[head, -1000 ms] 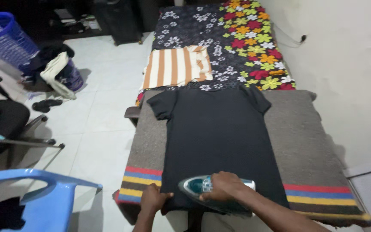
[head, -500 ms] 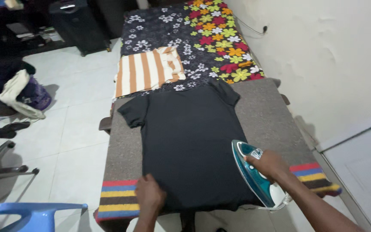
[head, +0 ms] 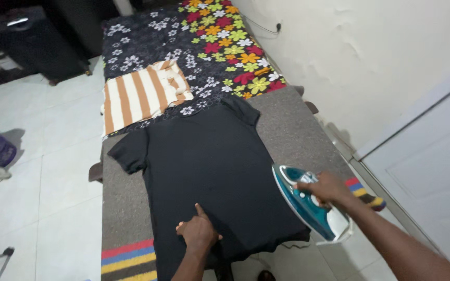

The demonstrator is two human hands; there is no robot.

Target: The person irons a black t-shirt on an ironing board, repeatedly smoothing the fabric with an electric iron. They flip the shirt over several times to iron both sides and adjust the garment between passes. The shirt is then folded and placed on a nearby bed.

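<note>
Left hand: (head: 198,231) rests on the lower part of the black T-shirt (head: 212,166), index finger stretched out, other fingers curled, gripping nothing.
Right hand: (head: 325,188) clenched around the handle of the teal steam iron (head: 308,205), held tilted at the T-shirt's right edge.
Black T-shirt: spread flat on the grey blanket (head: 292,135) with coloured stripes.
Striped shirt: (head: 141,93) folded, orange and white, just beyond the T-shirt on the floral sheet (head: 209,36).
Far left: dark suitcase (head: 35,41) standing on the floor, contents hidden.
</note>
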